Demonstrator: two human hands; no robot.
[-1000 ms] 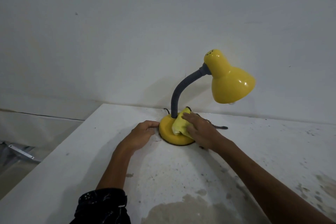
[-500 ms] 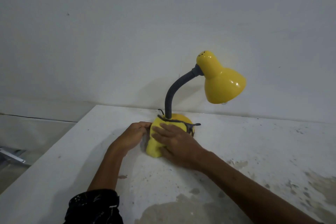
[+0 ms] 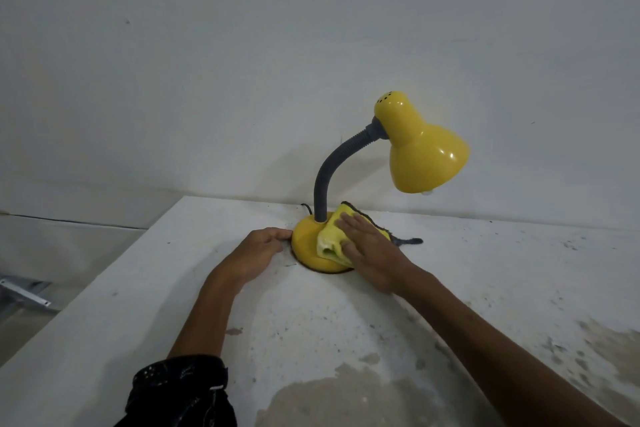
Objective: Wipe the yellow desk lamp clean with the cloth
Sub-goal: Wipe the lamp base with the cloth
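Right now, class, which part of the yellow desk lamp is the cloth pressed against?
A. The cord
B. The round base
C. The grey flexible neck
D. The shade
B: the right hand lies flat on the cloth, which is bunched over the right side of the round base, well below the shade.

Dim flat light, soft shadows, edges warped
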